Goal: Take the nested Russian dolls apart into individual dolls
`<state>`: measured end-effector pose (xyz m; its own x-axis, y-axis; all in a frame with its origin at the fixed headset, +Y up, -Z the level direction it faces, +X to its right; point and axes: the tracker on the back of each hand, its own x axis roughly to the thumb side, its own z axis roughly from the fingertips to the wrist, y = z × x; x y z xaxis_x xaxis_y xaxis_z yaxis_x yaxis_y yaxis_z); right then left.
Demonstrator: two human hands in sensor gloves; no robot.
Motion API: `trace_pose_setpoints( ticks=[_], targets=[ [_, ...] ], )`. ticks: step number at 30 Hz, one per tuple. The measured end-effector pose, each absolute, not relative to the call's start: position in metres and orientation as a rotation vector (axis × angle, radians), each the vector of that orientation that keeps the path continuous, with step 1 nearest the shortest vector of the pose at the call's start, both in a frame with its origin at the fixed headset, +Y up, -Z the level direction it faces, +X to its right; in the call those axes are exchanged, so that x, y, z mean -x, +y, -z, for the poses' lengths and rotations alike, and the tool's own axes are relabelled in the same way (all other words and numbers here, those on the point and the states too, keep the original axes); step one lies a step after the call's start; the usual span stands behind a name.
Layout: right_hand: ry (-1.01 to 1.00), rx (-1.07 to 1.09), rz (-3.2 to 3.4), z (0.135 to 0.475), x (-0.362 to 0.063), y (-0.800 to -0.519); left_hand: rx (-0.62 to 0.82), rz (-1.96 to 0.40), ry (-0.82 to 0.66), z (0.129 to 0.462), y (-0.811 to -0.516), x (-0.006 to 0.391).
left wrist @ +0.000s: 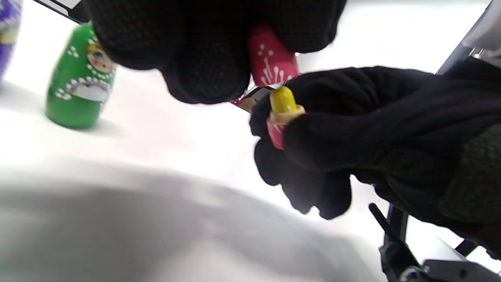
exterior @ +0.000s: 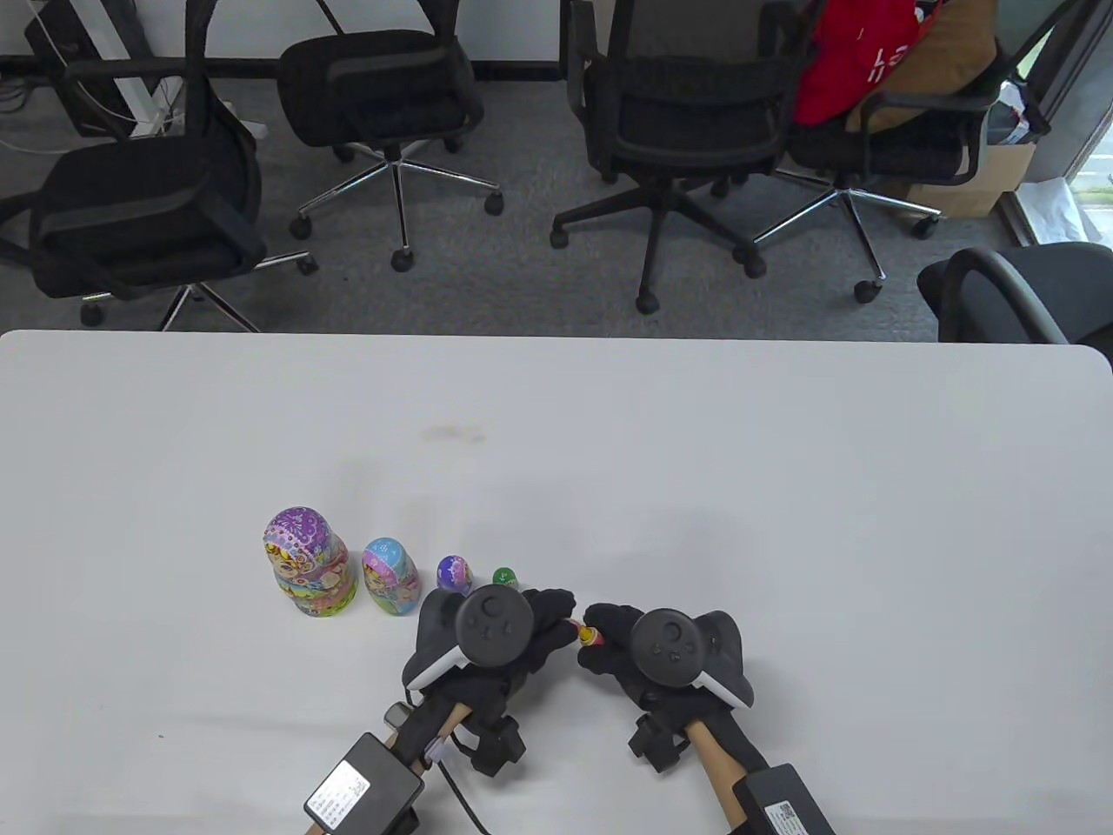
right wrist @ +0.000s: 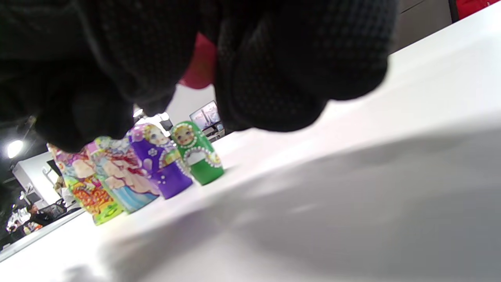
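Dolls in a row: four stand upright on the white surface [exterior: 783, 487], largest at the left and each next one smaller.
Largest doll [exterior: 309, 564]: purple-topped with a busy multicoloured body, at the left end of the row.
Blue doll [exterior: 390, 576]: just beside the largest one, to its right, apart from it.
Purple doll [exterior: 454, 574]: next in line, small, with a painted face and white dots.
Green doll [exterior: 505, 577]: the smallest one standing, close behind the left hand's fingertips in the table view; white dots and a pale apron show in the wrist views.
Left hand [exterior: 504, 635]: gloved in black, tracker on its back, fingers curled and pinching the pink top half [left wrist: 272, 62] of a tiny doll – lifted clear of the lower half.
Yellow doll [left wrist: 283, 100]: tiniest piece, its rounded top pokes up out of the pink bottom half [left wrist: 275, 133], between the two hands and above the surface.
Right hand [exterior: 639, 652]: gloved in black, tracker on its back, fingers curled round the pink bottom half with the yellow doll seated in it – fingertips nearly meet those of the left hand.
Office chairs [exterior: 678, 113]: several black ones on grey carpet beyond the far edge.
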<state>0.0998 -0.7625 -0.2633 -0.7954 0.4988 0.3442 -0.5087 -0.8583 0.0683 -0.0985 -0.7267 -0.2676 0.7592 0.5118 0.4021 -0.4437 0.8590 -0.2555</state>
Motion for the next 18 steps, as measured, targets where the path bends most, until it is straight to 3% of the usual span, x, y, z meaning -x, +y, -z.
trace_pose_setpoints(
  ticks=[3,11,18],
  targets=[
    [-0.044,-0.452,-2.562,0.265,-0.106,-0.762,0.123,-0.459,-0.457,0.269,-0.727,0.101],
    [-0.067,-0.419,-2.559,0.265,-0.110,-0.763,0.115,-0.004,-0.432,0.267,-0.748,0.089],
    [-0.064,-0.427,-2.565,0.264,-0.108,-0.763,0.192,0.148,-0.410,0.269,-0.766,0.084]
  ],
)
